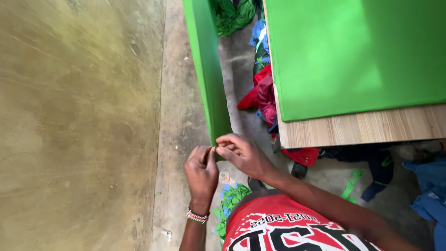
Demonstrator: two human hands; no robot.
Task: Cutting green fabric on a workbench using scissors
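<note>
Hands (223, 160) pinch green cloth (206, 69) above concrete floor (79, 121).

two hands (223, 160), one green cloth strip (206, 69), one table (362, 128)

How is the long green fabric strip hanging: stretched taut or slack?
Taut, it seems: the green fabric strip runs straight and smooth down to where the left hand and right hand pinch its lower end.

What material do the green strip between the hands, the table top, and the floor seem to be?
The green strip looks like matte woven cloth: it hangs long and limp, pinched by the left hand and right hand. The table top seems wood-grain laminate, showing pale streaked lines. The floor appears smooth, scuffed concrete.
</note>
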